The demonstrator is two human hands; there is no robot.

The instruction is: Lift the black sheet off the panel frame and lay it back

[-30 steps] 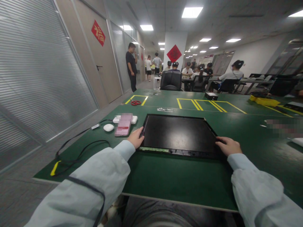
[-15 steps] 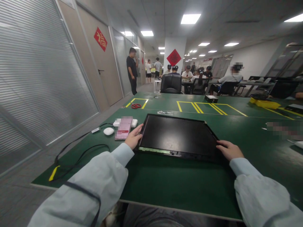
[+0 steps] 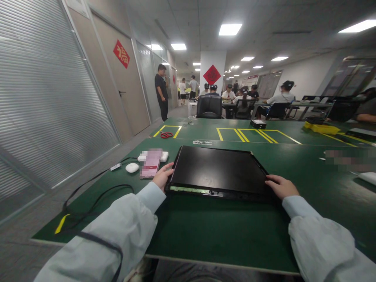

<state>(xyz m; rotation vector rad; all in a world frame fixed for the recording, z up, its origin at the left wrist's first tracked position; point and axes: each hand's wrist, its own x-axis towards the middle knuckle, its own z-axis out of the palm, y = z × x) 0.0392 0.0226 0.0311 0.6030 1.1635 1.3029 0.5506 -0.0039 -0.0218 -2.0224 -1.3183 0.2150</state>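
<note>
A black LCD screen panel [image 3: 219, 168] lies face up between my two hands, low over the green table. Along its near edge, on the left part, runs a bare green strip [image 3: 189, 190] like a circuit board. My left hand [image 3: 163, 177] grips the panel's left edge, thumb over the rim and the other fingers partly hidden. On the opposite edge, near the front corner, my right hand [image 3: 282, 187] is closed with its thumb and fingers at the frame. Whether the panel's underside rests on the table is hidden.
Left of the panel are a phone [image 3: 151, 164], a white rounded case [image 3: 132, 167] and a black strap [image 3: 88, 188]. Red-handled scissors [image 3: 167, 135], small white pieces [image 3: 202, 142] and a black box [image 3: 258, 123] lie farther back. A yellow tray [image 3: 321, 128] sits at right. People stand and sit beyond.
The whole view has shifted slightly, with the scene sitting a little lower and to the left. Both hands keep their grip on the panel's sides.
</note>
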